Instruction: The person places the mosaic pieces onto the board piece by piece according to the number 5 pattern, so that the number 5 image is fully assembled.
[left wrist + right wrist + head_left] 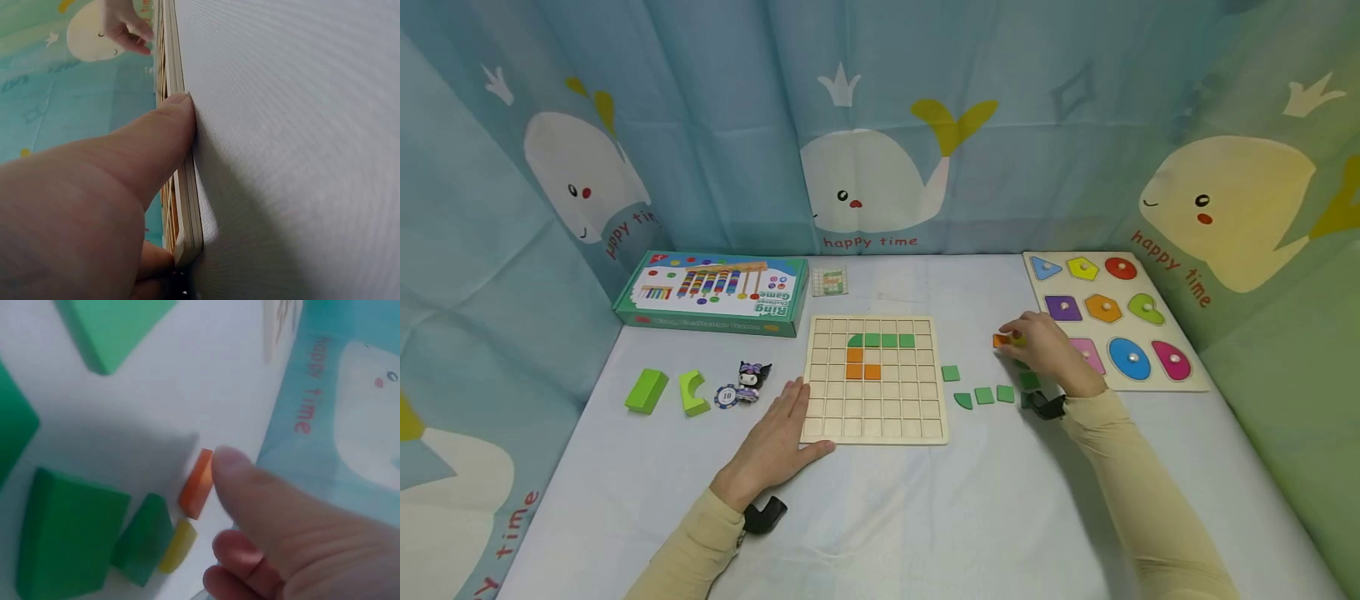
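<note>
The wooden grid board [910, 408] has a green quarter-round tile [854, 341], three green square tiles and three orange square tiles lying in its cells. My left hand [778, 442] rests at its near left corner, fingers extended along the left edge and thumb [178, 119] against the near edge. To the right of the board, my right hand [1041, 343] pinches an orange square tile [1000, 341] close to the tabletop, its thumb [234, 465] at the tile's side. Just beside that tile lie a yellow piece [179, 547] and a green tile [145, 540].
Several loose green tiles [984, 395] lie between board and right wrist. A peg shape puzzle [1112, 337] sits at the right. Behind the board is a small pattern card [830, 282]. On the left are a game box [715, 292], green blocks [647, 391], a figurine [750, 381] and a numbered chip [726, 397].
</note>
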`<state>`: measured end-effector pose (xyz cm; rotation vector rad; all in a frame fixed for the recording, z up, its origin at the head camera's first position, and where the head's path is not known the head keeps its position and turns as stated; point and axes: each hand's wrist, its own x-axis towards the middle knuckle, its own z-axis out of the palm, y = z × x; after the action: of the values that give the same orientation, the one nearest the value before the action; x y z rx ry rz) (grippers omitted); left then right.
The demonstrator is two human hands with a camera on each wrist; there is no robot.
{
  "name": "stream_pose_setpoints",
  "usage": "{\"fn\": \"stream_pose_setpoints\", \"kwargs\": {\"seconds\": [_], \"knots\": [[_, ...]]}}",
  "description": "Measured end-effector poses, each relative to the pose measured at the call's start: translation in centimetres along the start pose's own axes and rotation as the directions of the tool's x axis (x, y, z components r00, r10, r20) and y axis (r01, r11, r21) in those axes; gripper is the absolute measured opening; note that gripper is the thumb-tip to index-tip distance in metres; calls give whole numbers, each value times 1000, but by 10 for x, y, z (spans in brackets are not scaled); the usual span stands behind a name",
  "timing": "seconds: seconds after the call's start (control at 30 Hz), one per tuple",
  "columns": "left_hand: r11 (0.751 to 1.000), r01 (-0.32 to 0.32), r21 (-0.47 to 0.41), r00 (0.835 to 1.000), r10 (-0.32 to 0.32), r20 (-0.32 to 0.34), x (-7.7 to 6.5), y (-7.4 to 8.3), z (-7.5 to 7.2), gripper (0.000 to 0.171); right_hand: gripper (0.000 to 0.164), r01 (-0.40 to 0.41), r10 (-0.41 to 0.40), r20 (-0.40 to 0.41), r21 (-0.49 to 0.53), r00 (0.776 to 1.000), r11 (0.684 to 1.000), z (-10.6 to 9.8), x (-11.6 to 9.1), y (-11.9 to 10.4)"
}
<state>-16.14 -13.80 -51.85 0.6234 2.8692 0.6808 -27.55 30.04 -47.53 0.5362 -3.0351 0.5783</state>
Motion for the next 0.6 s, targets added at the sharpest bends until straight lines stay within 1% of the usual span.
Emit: {"fn": "stream_pose_setpoints", "kwargs": {"seconds": [0.1,0.33,0.47,0.6], "knots": [[1000,-4,-1,1000,4,0,-1,0,0,99,30,-15,15,0,-9,1000,1000,4,0,2],[1000,0,1,1000,0,6,0,-1,0,100,27,-32,29,-67,-47,997,998,10,-1,3],[1000,2,-1,1000,-2,5,0,0,-1,100,25,-57,50,-85,-81,995,995,13,2,1],[1000,-3,6,1000,3,0,0,0,-1,99,28,-72,67,-90,-54,994,996,16,4,-1]]}}
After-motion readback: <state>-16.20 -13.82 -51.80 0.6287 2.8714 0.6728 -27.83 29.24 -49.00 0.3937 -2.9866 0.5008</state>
